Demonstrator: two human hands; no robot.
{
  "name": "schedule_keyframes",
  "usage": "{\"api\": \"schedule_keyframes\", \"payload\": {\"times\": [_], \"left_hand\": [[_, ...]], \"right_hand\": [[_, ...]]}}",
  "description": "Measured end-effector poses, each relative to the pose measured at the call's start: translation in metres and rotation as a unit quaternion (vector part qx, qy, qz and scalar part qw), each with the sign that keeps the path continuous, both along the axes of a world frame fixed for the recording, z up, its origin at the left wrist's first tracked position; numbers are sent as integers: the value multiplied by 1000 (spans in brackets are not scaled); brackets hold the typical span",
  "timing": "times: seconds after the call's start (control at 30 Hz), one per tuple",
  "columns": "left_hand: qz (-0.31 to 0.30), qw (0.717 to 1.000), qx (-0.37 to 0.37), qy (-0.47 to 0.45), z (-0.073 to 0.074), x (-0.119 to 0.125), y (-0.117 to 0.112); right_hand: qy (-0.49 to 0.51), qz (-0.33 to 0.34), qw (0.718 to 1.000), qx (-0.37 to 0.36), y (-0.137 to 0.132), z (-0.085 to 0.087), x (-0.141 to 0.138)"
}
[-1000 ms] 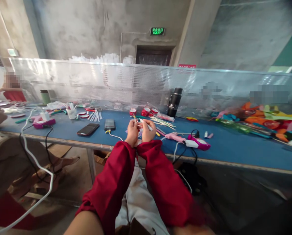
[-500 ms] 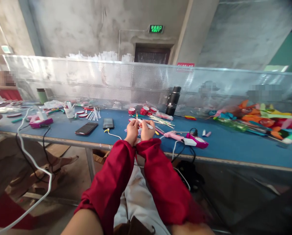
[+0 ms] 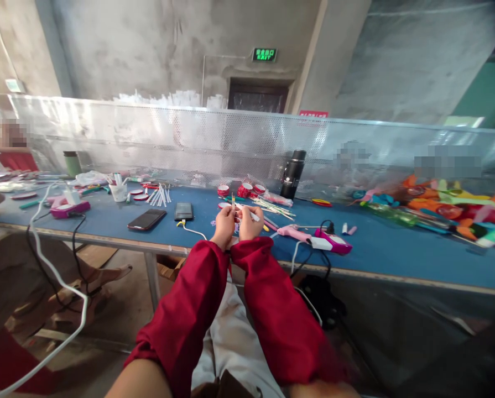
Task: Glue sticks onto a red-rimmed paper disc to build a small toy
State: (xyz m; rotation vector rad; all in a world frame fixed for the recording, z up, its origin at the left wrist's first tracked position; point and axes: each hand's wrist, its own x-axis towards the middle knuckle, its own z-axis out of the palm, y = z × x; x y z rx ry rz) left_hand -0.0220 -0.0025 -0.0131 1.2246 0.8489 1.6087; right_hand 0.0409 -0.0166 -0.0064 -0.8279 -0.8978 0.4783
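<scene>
While a thin strip (image 3: 233,201) was pinched by the left hand (image 3: 224,225), a white tube (image 3: 254,217) was gripped by the right hand (image 3: 249,226), near the glue gun (image 3: 292,232).

Both forearms (image 3: 141,376), in loose dark-red fabric sleeves (image 3: 185,307), converged at the long blue tabletop's (image 3: 396,246) near edge; above it, the bare left hand (image 3: 224,226) and bare right hand (image 3: 249,224) stood close together, each curled in a pinch.
</scene>
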Motion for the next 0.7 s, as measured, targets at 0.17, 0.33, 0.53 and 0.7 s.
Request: {"api": "schedule_keyframes", "payload": {"times": [0.17, 0.33, 0.53, 0.7], "left_hand": [[5, 1000, 0, 3, 0, 1, 0], [10, 1000, -1, 3, 0, 1, 0], [13, 1000, 0, 5, -1, 1, 0], [14, 1000, 2, 1, 0, 1, -1]], "right_hand": [[-2, 0, 1000, 5, 1, 0, -1], [6, -7, 1000, 4, 1, 0, -1], [1, -1, 1000, 5, 0, 0, -1], [6, -5, 1000, 5, 0, 1, -1]]}}
